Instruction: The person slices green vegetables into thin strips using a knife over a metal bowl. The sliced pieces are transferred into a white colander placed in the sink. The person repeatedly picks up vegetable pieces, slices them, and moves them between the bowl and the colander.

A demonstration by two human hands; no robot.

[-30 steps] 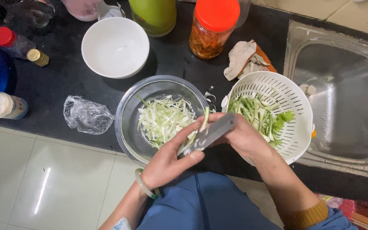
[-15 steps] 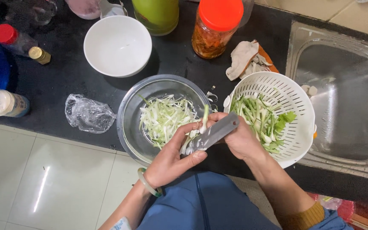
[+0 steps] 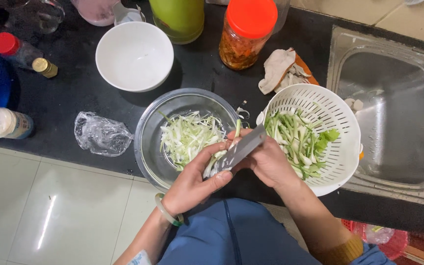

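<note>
From the head camera we look straight down at a black stone counter (image 3: 74, 98). Our left hand (image 3: 195, 179) sits near the middle of the picture, at about 6 o'clock from the clear glass bowl of thin pale green shreds (image 3: 187, 135). Its fingers curl around a pale green stalk (image 3: 217, 162) and pinch it, with the thumb under the blade. We think the stalk is held over the bowl's rim so the cut bits drop into the bowl.

Our right hand (image 3: 271, 164) is at 3 o'clock from the left hand. Its fingers are closed around the handle end of a flat grey metal knife (image 3: 239, 149). The blade slants up toward 1 o'clock and lies right against the stalk.

At 3 o'clock from the glass bowl stands a white plastic strainer basket (image 3: 342, 147) with uncut green stalks in it. It touches the right hand's side, so the stalks are close to grab. A steel sink (image 3: 398, 108) lies at 3 o'clock from the basket.

At 11 o'clock from the glass bowl is an empty white round bowl (image 3: 134, 56). At 1 o'clock stands a jar with an orange-red lid (image 3: 249, 32). A crumpled clear plastic bag (image 3: 101, 135) lies at 9 o'clock.
</note>
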